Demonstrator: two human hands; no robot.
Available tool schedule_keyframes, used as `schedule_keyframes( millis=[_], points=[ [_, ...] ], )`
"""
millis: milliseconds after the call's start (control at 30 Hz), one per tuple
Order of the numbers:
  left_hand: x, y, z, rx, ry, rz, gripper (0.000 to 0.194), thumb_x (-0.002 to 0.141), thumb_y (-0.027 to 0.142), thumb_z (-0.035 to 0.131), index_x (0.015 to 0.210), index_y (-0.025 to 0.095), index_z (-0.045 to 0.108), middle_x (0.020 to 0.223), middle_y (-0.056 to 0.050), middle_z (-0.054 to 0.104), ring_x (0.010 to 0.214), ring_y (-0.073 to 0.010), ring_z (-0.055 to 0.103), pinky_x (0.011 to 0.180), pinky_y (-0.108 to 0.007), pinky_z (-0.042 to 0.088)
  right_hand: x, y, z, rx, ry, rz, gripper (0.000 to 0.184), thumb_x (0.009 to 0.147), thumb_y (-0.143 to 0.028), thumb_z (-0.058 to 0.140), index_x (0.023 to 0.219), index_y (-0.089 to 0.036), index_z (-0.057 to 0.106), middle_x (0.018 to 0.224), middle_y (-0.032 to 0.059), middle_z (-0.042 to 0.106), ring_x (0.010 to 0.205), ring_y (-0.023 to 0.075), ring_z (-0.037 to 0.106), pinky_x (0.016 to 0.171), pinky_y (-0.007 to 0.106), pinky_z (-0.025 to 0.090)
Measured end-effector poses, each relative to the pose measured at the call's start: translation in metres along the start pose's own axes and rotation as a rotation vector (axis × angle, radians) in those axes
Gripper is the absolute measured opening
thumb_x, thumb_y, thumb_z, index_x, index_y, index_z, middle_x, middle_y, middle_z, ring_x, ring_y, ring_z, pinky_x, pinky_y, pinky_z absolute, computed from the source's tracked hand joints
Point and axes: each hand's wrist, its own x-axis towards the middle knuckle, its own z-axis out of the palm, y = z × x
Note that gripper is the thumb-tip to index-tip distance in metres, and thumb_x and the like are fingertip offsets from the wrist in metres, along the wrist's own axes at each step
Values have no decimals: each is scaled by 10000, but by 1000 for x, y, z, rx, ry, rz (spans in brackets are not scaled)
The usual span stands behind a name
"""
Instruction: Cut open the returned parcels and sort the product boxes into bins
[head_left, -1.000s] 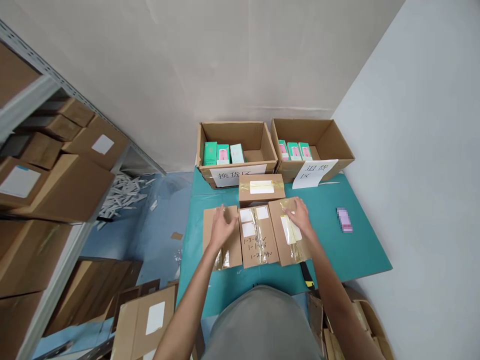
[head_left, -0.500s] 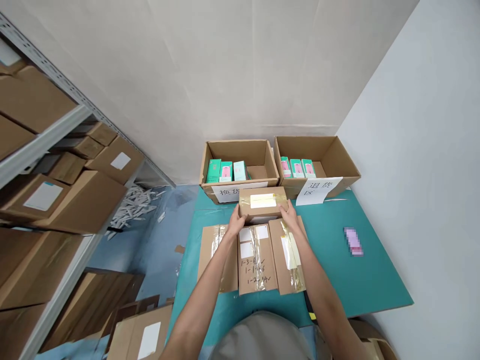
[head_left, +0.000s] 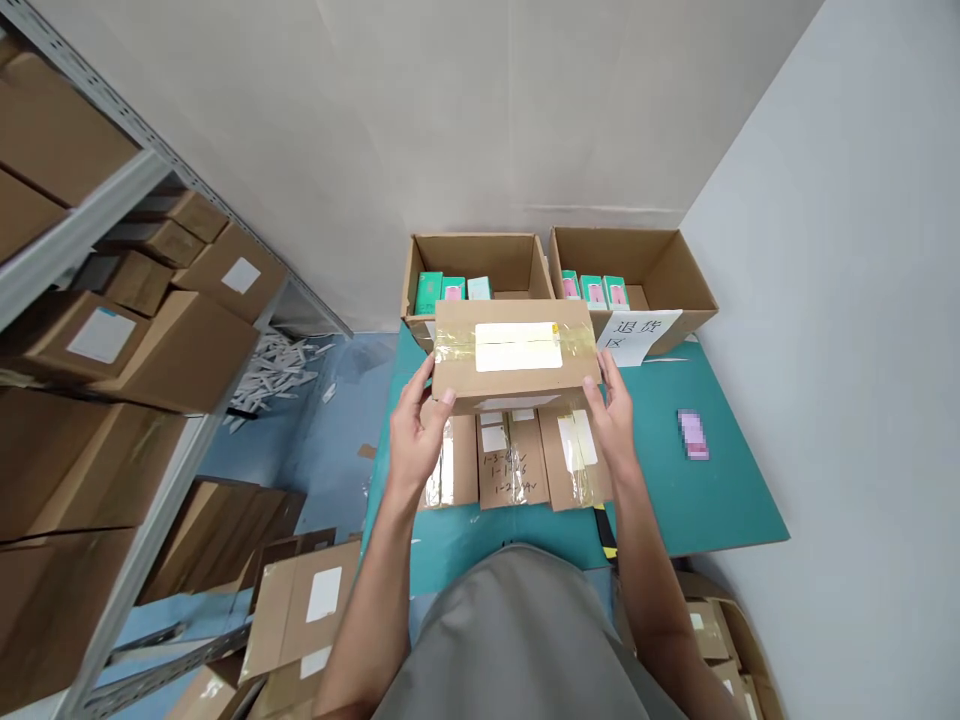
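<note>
Leaving the bench [head_left: 720,500], the taped carton [head_left: 517,383] is being gripped by left hand [head_left: 417,432] and right hand [head_left: 613,412], free for handling.

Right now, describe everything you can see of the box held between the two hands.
The box is an oblong brown carton, apparently cardboard, and looks closed. Glossy yellowish tape runs lengthwise along its top, with a large white label in the middle; another white patch shows on its near side. It looks lifted, its long side crosswise, partly hiding three cartons on the table. The left hand grips one end, the right hand the other.
</note>
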Motion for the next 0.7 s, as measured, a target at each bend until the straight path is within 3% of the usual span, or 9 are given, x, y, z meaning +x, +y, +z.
schedule_keyframes(
  millis=[67, 167, 300, 400, 567, 700],
  points=[
    [-21, 2, -11, -1, 6, -47, 792, 1017, 688, 749, 1652, 226, 641, 1664, -152, 651, 1502, -376, 657, 1287, -533, 517, -24, -3, -2, -2, -29, 8, 864, 1107, -728, 588, 1840, -375, 298, 1872, 25, 388, 1751, 329, 340, 1427, 593, 340],
    [-52, -12, -21, 6, 10, -166, 860, 960, 776, 753, 1584, 186, 705, 1590, -170, 708, 1476, -402, 675, 1279, -555, 521, -56, 2, -1, -14, -57, 56, 864, 1099, -726, 609, 1829, -351, 338, 1853, 32, 425, 1747, 327, 351, 1434, 576, 332],
    [-90, -30, -21, -3, 22, -290, 894, 901, 847, 751, 1499, 182, 772, 1568, -181, 722, 1490, -422, 660, 1265, -562, 532, -91, 15, -1, -22, -44, 156, 858, 1083, -736, 629, 1796, -304, 426, 1836, 58, 455, 1729, 331, 390, 1405, 554, 397],
    [-112, -27, -18, -33, 15, -292, 823, 939, 818, 732, 1498, 216, 779, 1593, -163, 708, 1557, -403, 607, 1288, -540, 512, -109, 20, -7, -19, -27, 181, 813, 1090, -727, 617, 1781, -330, 455, 1833, 37, 461, 1723, 322, 405, 1402, 540, 407],
    [-123, -20, -24, -45, -2, -266, 708, 1000, 741, 715, 1486, 232, 785, 1602, -144, 705, 1588, -378, 580, 1327, -520, 472, -121, 22, -19, -36, -29, 189, 762, 1100, -707, 604, 1748, -314, 518, 1805, 54, 506, 1699, 325, 450, 1391, 542, 421],
    [-121, -57, -43, -13, -25, -312, 715, 1017, 751, 673, 1487, 220, 769, 1607, -154, 700, 1581, -377, 584, 1353, -538, 433, -119, 48, -36, -44, -80, 239, 735, 1089, -721, 603, 1677, -280, 612, 1705, 91, 628, 1655, 315, 517, 1398, 542, 403]
  ],
)
